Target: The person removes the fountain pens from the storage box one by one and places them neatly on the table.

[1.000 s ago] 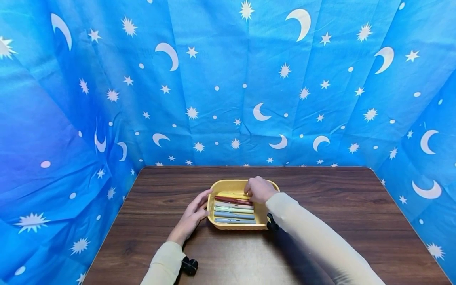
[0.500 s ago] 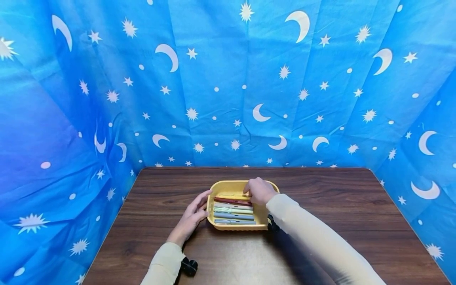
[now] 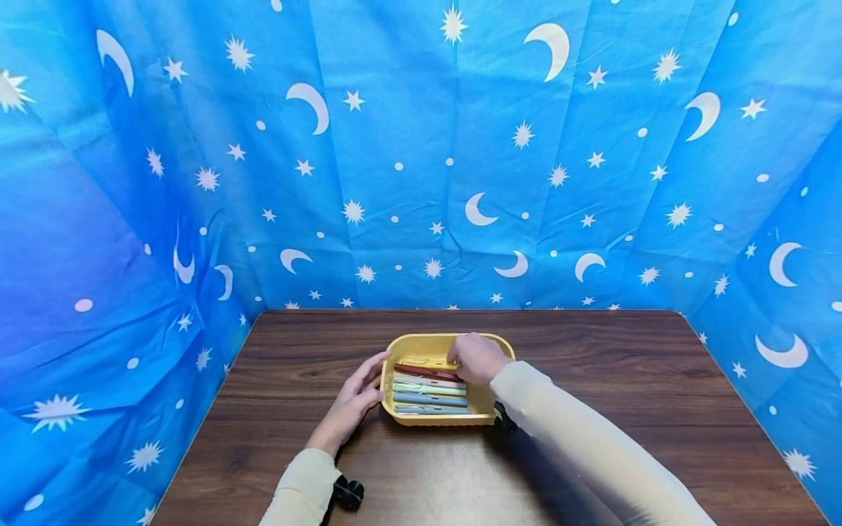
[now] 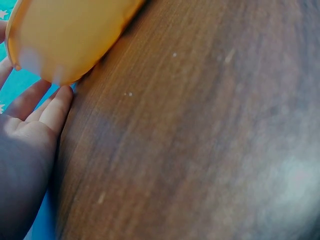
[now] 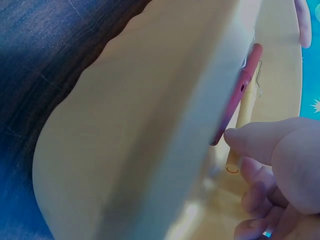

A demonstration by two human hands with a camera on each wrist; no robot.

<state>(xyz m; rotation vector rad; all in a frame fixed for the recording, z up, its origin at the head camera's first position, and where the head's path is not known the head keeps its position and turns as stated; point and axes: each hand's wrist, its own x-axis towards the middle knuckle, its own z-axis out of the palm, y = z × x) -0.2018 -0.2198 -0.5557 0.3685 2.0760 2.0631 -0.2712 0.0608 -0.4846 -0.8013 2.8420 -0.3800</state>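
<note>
Head view: spread left hand touches the tray edge; right hand reaches pens, pinch I can't tell, room beside them.

the left hand rests against a yellow container on a brown wood-grain table.

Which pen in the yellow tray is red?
The dark-red pen, lying between the yellow pen and the whitish pen. It alone is red; the other visible pens look yellow, pale or blue-grey.
</note>
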